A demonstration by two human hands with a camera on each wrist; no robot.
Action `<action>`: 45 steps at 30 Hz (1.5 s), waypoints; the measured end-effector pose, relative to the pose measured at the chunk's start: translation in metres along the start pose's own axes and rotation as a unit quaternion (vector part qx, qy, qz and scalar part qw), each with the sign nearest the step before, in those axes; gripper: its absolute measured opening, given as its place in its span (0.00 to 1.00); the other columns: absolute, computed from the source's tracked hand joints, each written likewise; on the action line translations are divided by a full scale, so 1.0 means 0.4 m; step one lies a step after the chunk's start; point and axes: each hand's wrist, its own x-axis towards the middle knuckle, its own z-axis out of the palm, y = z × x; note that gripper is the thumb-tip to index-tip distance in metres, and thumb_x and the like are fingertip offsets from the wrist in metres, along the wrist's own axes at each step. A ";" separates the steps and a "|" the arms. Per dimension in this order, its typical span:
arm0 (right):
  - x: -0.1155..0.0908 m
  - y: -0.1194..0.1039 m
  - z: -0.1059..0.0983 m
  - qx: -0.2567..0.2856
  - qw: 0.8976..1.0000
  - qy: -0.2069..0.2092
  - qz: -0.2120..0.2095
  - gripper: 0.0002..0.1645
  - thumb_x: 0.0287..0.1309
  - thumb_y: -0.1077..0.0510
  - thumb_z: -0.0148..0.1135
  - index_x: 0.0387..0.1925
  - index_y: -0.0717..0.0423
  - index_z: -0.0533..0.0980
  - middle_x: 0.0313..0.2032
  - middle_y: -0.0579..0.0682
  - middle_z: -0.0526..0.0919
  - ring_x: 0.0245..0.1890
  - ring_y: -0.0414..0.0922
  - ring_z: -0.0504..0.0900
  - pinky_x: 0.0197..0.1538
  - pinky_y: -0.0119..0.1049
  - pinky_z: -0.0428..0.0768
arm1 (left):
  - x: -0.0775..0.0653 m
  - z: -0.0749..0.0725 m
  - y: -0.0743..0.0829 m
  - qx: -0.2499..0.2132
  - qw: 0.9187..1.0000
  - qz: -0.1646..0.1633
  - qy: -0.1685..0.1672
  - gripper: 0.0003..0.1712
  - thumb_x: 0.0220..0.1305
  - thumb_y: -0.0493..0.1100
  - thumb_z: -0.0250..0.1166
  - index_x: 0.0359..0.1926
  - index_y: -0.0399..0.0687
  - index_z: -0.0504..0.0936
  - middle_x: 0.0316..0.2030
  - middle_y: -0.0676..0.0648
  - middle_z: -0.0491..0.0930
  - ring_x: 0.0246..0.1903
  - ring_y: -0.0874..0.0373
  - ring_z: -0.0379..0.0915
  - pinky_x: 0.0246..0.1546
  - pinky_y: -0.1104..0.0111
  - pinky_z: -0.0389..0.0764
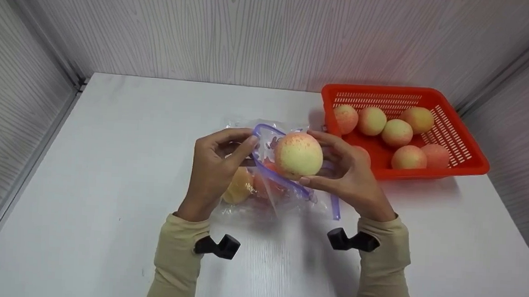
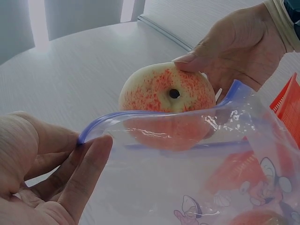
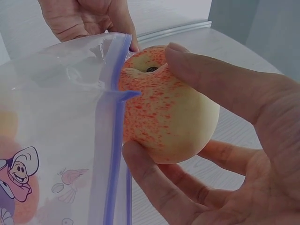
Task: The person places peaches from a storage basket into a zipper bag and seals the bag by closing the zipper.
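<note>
A pale yellow peach (image 1: 299, 154) flecked with red sits between the hands at the mouth of a clear purple-edged bag (image 3: 65, 131), grasped in the curved fingers of the right hand (image 1: 355, 182), while the left hand (image 1: 213, 168) pinches the bag's rim (more fruit (image 1: 239, 186) shows through the plastic), and beyond the right hand a red basket (image 1: 430, 175) holds other peaches (image 1: 397, 133).

Place: looked like a lab-style recording booth
Enclosure: pale wood-grain panels (image 1: 270, 35) stood behind and on both sides
Corners: grey strips (image 1: 37, 30) lined the panel joins
Surface: a plain white worktop (image 1: 123, 159) sat between the panels
Wrists: black cameras (image 1: 227, 247) sat on both tan sleeves (image 1: 176, 270)
</note>
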 end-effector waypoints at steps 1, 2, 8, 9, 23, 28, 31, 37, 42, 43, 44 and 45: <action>0.000 -0.001 -0.001 0.006 1.000 0.000 0.001 0.44 0.48 0.66 0.79 0.68 0.51 0.73 0.57 0.54 0.81 0.54 0.54 0.83 0.55 0.46 0.84 | 0.001 0.000 -0.001 0.000 1.000 0.001 -0.001 0.09 0.67 0.34 0.68 0.45 0.34 0.87 0.38 0.39 0.84 0.34 0.48 0.82 0.36 0.57 0.88; -0.001 -0.001 -0.001 0.011 1.000 0.001 0.002 0.43 0.48 0.67 0.79 0.67 0.51 0.73 0.57 0.54 0.81 0.54 0.54 0.83 0.54 0.48 0.84 | 0.001 0.001 -0.001 0.000 1.000 0.002 -0.001 0.08 0.67 0.35 0.68 0.45 0.34 0.87 0.38 0.39 0.84 0.34 0.49 0.82 0.36 0.57 0.88; -0.003 -0.004 -0.004 0.036 0.999 -0.001 0.004 0.36 0.54 0.71 0.72 0.65 0.56 0.74 0.56 0.58 0.80 0.53 0.60 0.82 0.56 0.48 0.83 | 0.001 -0.002 -0.004 0.004 1.000 0.013 -0.002 0.08 0.67 0.34 0.68 0.45 0.33 0.86 0.37 0.39 0.84 0.34 0.49 0.82 0.35 0.58 0.88; -0.003 -0.003 -0.004 0.036 0.999 -0.001 0.004 0.35 0.56 0.71 0.71 0.65 0.56 0.74 0.56 0.58 0.80 0.53 0.60 0.82 0.57 0.48 0.83 | 0.000 -0.003 -0.004 0.006 1.000 0.015 -0.002 0.09 0.67 0.34 0.68 0.45 0.33 0.86 0.38 0.39 0.84 0.34 0.48 0.82 0.35 0.58 0.88; -0.019 -0.020 -0.029 0.034 0.994 0.106 -0.005 0.23 0.65 0.64 0.65 0.61 0.60 0.77 0.56 0.59 0.81 0.52 0.59 0.81 0.52 0.43 0.85 | 0.000 -0.006 -0.012 0.003 1.000 0.019 -0.014 0.09 0.68 0.34 0.67 0.46 0.33 0.86 0.39 0.38 0.83 0.35 0.47 0.82 0.36 0.57 0.88; -0.025 -0.056 -0.086 0.053 0.978 0.196 -0.048 0.19 0.66 0.65 0.64 0.57 0.65 0.78 0.51 0.65 0.81 0.44 0.59 0.83 0.46 0.40 0.86 | 0.001 0.000 -0.011 -0.007 1.000 0.018 -0.017 0.10 0.67 0.33 0.67 0.46 0.30 0.85 0.38 0.38 0.83 0.34 0.49 0.82 0.36 0.57 0.88; -0.008 -0.076 -0.144 0.050 0.968 0.236 -0.067 0.18 0.64 0.65 0.66 0.54 0.67 0.79 0.47 0.65 0.81 0.42 0.57 0.82 0.43 0.36 0.86 | 0.003 0.002 -0.011 -0.009 1.000 0.021 -0.018 0.10 0.67 0.33 0.67 0.46 0.29 0.85 0.37 0.38 0.83 0.33 0.50 0.82 0.35 0.58 0.88; 0.041 -0.072 -0.272 -0.132 0.959 0.246 0.034 0.23 0.62 0.56 0.70 0.56 0.59 0.79 0.49 0.56 0.83 0.45 0.49 0.82 0.43 0.30 0.84 | 0.005 0.002 -0.008 -0.005 1.000 0.022 -0.022 0.09 0.67 0.33 0.67 0.46 0.31 0.86 0.38 0.37 0.83 0.33 0.49 0.82 0.35 0.57 0.88; 0.080 -0.021 -0.338 -0.296 0.930 0.115 0.183 0.39 0.63 0.45 0.69 0.68 0.59 0.68 0.63 0.61 0.74 0.59 0.59 0.75 0.58 0.49 0.80 | 0.007 0.003 -0.001 -0.005 0.999 0.023 -0.026 0.09 0.67 0.32 0.67 0.45 0.31 0.86 0.37 0.38 0.83 0.33 0.48 0.82 0.34 0.57 0.88; 0.087 -0.009 -0.342 -0.306 0.926 0.086 0.205 0.41 0.63 0.44 0.68 0.69 0.60 0.66 0.64 0.62 0.72 0.60 0.62 0.73 0.59 0.55 0.78 | 0.007 0.004 0.000 -0.006 0.999 0.023 -0.027 0.09 0.67 0.32 0.67 0.45 0.31 0.86 0.37 0.38 0.83 0.33 0.48 0.82 0.34 0.57 0.88; 0.094 0.004 -0.343 -0.315 0.921 0.058 0.222 0.42 0.64 0.45 0.68 0.71 0.61 0.65 0.65 0.64 0.70 0.62 0.64 0.71 0.61 0.60 0.76 | 0.007 0.004 0.000 -0.007 0.999 0.023 -0.027 0.09 0.67 0.32 0.67 0.45 0.31 0.86 0.37 0.38 0.83 0.33 0.48 0.82 0.34 0.57 0.88; 0.101 0.017 -0.341 -0.325 0.916 0.033 0.235 0.43 0.63 0.46 0.69 0.71 0.63 0.63 0.65 0.65 0.70 0.63 0.64 0.69 0.62 0.64 0.73 | 0.007 0.004 0.000 -0.009 0.999 0.022 -0.027 0.09 0.67 0.32 0.67 0.45 0.31 0.86 0.37 0.38 0.83 0.32 0.48 0.82 0.34 0.57 0.88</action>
